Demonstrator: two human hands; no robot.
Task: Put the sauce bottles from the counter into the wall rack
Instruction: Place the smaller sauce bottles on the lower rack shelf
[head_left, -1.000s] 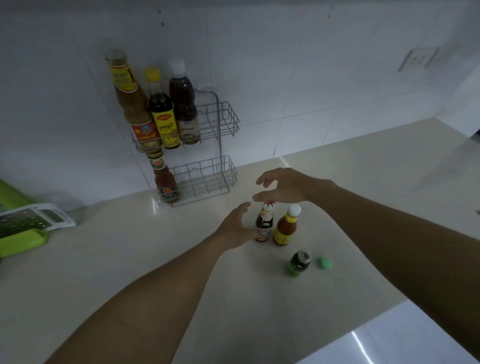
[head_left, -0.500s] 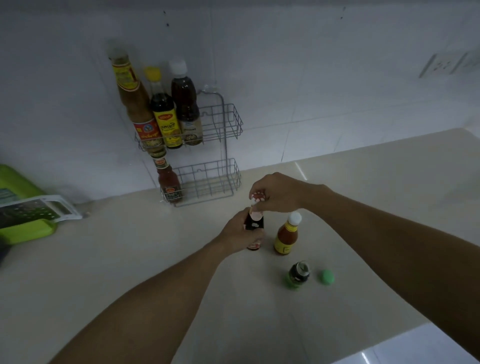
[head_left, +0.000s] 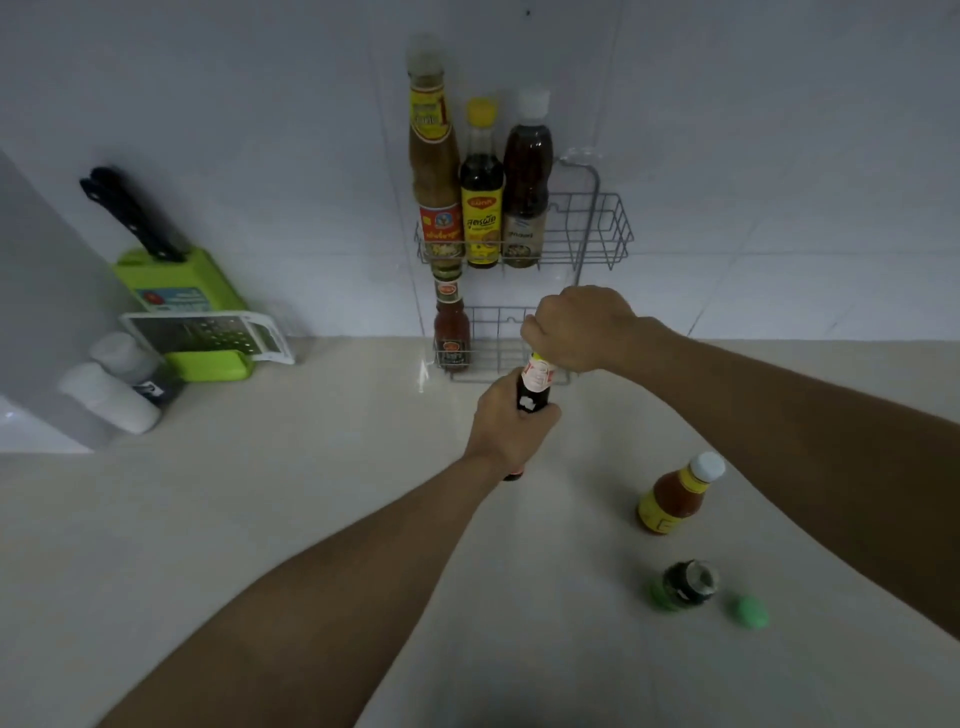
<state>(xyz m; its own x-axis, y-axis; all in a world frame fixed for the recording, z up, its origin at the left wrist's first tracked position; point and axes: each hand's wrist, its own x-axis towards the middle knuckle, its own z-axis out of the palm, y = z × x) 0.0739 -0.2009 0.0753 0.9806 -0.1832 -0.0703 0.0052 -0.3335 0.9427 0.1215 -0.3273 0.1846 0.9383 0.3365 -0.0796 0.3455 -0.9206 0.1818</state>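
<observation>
My left hand (head_left: 511, 423) grips the body of a dark sauce bottle (head_left: 535, 387), lifted off the counter just in front of the wire wall rack (head_left: 597, 228). My right hand (head_left: 579, 325) is closed over its top, hiding the cap. The rack's upper shelf holds three tall bottles (head_left: 480, 197). The lower shelf holds one small red sauce bottle (head_left: 452, 332) at its left end. An orange sauce bottle with a white cap (head_left: 675, 496) and an uncapped green bottle (head_left: 685, 584) stand on the counter at the right.
A loose green cap (head_left: 750, 612) lies beside the green bottle. At the left stand a green knife block (head_left: 182, 291) with a grater (head_left: 208, 332) against it and two white shakers (head_left: 111, 389). The counter (head_left: 260, 493) meets a tiled wall.
Both hands have taken hold of the dark bottle and raised it off the counter toward the rack's lower shelf. The camera view has shifted left, showing the knife block and shakers.
</observation>
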